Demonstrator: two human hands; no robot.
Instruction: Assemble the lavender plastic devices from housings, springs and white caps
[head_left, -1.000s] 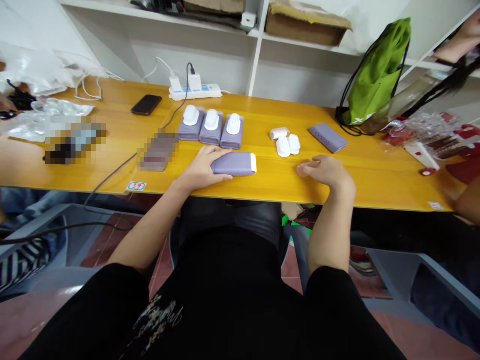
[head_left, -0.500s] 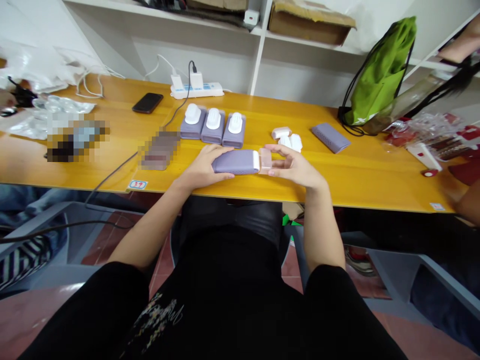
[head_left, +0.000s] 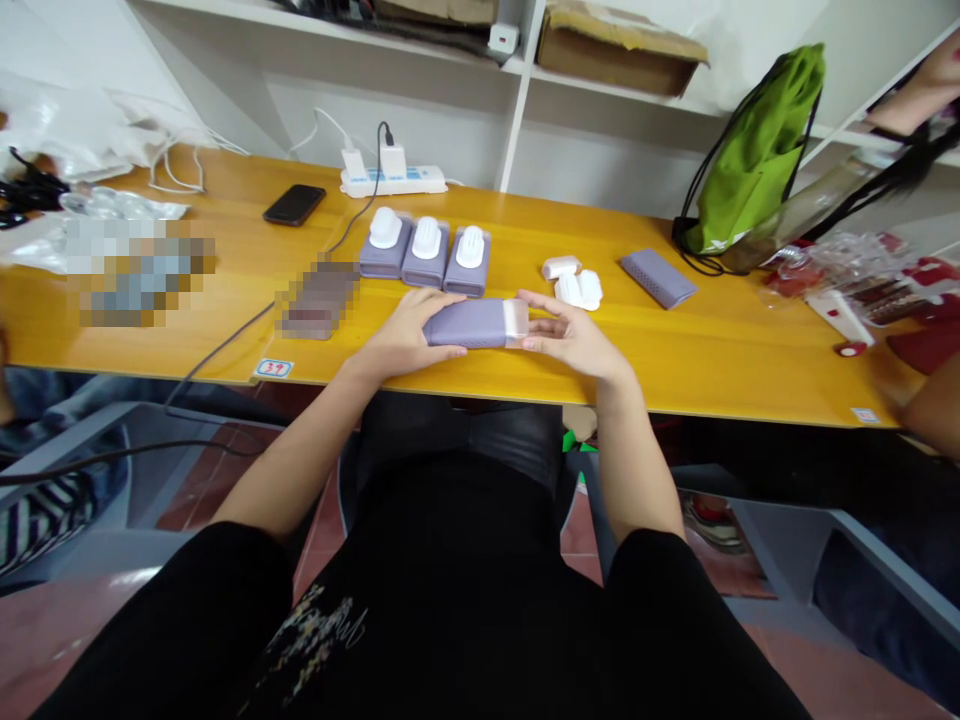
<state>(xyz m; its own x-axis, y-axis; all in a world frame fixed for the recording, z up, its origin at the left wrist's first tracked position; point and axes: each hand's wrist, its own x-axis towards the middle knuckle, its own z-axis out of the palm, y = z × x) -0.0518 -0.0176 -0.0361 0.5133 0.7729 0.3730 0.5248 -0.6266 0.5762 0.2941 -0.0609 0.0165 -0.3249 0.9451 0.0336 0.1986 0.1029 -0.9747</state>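
A purple perforated case (head_left: 466, 325) lies lengthwise above the table's front edge, its left end held by my left hand (head_left: 401, 338). My right hand (head_left: 574, 340) grips a translucent pinkish cap (head_left: 520, 322) between thumb and fingers, and the cap sits over the case's white right end. Whether it is fully seated I cannot tell. Just beyond my right hand are white oval pieces (head_left: 577, 290) and another small pinkish cap (head_left: 561, 267). Behind my left hand, three purple cases (head_left: 425, 265) stand in a row, each with a white oval piece (head_left: 427, 238) on top.
Another purple case (head_left: 658, 278) lies to the right, near a green drawstring bag (head_left: 757, 160). A black phone (head_left: 295, 205) and a power strip (head_left: 394, 181) are at the back left. A cable crosses the table's front edge at left. Other people sit on both sides.
My right hand has moved left, bringing the translucent cap from the tip of the case onto its white end. The left hand and the case have stayed in place.
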